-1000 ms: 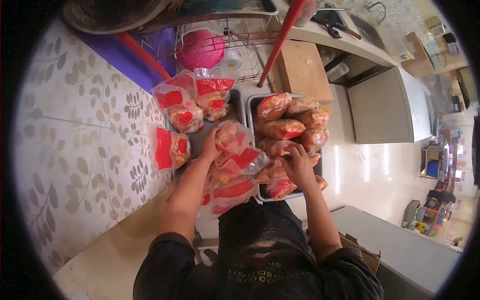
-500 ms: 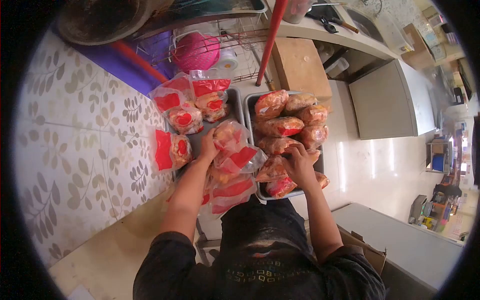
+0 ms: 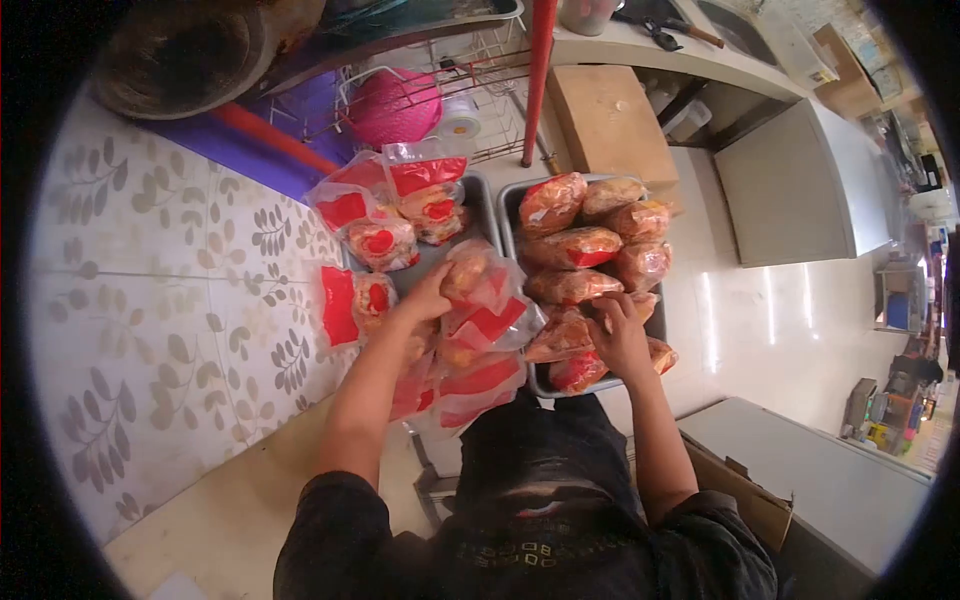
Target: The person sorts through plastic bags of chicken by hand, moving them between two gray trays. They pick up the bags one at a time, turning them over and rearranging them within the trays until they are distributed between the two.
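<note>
- While the left hand (image 3: 425, 298) closes its fingers and thumb round the edge of a sealed bag (image 3: 482, 290) of reddish food with a red label, that bag is held up over the seam between two metal trays.
- The right hand (image 3: 618, 335) lies on the near end of the right tray (image 3: 507, 205). Its fingers are bent and pressed together on a packet (image 3: 562, 338) there — whether they pinch it or only press on it cannot be told.
- As a judgement of progress, the right tray looks full: its rows of packets (image 3: 578, 247) lie tight together up to the rim (no bare metal shows between them).
- The left tray (image 3: 478, 205) looks less settled — a few loose bags (image 3: 385, 235) stand at its far end, and bare metal shows in the middle.
- Another bag (image 3: 350, 305) leans at its left edge by the leaf-patterned tiles (image 3: 150, 300).
- A heap of bags (image 3: 470, 385) lies at the near end, close to the person's body, so a fair share seems left to sort.
- Beyond the trays stand a pink basket (image 3: 395, 100) in a wire rack (image 3: 490, 75), a red pole (image 3: 538, 70) and a brown block (image 3: 610, 125).
</note>
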A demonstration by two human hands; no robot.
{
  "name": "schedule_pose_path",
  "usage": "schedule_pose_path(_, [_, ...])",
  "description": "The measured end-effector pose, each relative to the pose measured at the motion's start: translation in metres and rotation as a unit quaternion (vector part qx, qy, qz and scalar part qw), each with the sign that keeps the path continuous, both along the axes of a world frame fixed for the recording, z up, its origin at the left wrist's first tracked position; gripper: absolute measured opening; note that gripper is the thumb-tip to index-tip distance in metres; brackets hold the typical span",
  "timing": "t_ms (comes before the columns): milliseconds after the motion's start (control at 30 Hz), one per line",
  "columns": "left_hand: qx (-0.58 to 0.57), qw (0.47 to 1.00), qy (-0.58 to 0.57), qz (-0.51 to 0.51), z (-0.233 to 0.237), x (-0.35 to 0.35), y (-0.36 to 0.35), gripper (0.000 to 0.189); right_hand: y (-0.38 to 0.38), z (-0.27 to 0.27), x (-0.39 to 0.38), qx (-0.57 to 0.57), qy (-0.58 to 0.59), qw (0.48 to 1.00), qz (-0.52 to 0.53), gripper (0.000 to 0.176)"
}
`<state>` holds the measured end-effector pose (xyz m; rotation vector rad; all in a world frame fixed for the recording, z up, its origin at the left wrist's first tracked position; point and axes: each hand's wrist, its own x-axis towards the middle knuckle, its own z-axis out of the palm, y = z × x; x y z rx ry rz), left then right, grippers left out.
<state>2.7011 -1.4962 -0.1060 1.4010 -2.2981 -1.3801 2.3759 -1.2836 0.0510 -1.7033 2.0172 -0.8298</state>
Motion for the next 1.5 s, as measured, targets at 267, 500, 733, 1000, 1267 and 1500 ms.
schedule_pose_path(267, [-0.203,0.967,0.021,0.15,0.064,-0.001,-0.096,0.076,-0.017,-0.012,0.009,0.045,0.04,0.998,-0.03,0.027])
schedule_pose_path(500, [-0.232,0.942,0.015,0.243,-0.026,-0.06,-0.151,0.102,-0.011,0.021,0.008,-0.007,0.006,1.0,-0.014,0.031])
schedule_pose_path(733, [-0.179,0.951,-0.236,0.084,0.07,-0.097,-0.114,0.068,0.021,0.043,-0.012,-0.006,0.03,0.998,-0.063,0.029])
schedule_pose_path(1000, [-0.177,0.944,0.11,0.256,0.139,-0.063,-0.082,0.029,-0.048,0.027,0.016,0.201,-0.597,0.772,-0.083,0.045])
schedule_pose_path(1267, [-0.348,0.913,0.196,-0.086,0.201,-0.037,0.011,0.021,-0.227,-0.02,0.108,0.22,-0.816,0.535,-0.002,0.065])
schedule_pose_path(1500, [-0.015,0.925,0.249,0.287,0.114,0.003,0.008,0.059,-0.272,-0.07,0.098,0.125,-0.734,0.665,0.051,0.059])
